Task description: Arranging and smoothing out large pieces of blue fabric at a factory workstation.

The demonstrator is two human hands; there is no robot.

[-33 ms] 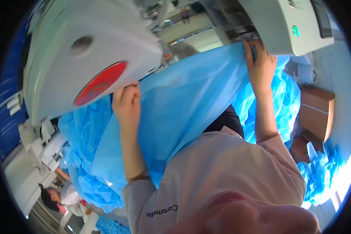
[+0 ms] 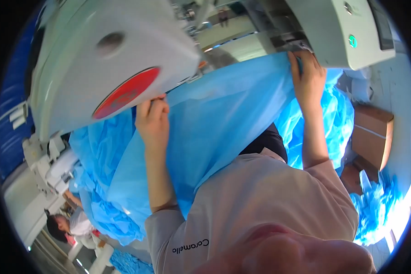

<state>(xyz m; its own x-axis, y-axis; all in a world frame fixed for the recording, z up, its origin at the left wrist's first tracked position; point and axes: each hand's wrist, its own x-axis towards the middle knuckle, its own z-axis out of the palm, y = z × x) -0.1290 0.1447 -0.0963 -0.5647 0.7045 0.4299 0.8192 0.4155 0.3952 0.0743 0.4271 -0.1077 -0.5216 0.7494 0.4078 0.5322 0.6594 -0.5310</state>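
Note:
A wide sheet of thin light-blue fabric [image 2: 223, 109] stretches between my hands, its far edge running along a white sewing machine [image 2: 77, 82]. My left hand [image 2: 153, 125] is closed on the sheet close under the machine's head, its fingertips partly hidden there. Farther right, my right hand [image 2: 311, 82] pinches the fabric's far corner beside the machine's white upright housing [image 2: 335, 32], which carries a green-lit button. From my hands the cloth drapes down toward my lap. The needle area is mostly hidden behind the machine's head.
Bunched blue fabric [image 2: 102, 141] hangs at the left, and more [image 2: 340, 118] lies beyond my right forearm. A cardboard box [image 2: 372, 137] and a blue fabric heap [image 2: 374, 210] are at the right. Another person [image 2: 75, 223] sits by a white machine [image 2: 45, 160] at lower left.
The whole view has shifted slightly, so the machine and both hands appear a little farther right. Both hands keep their hold on the fabric.

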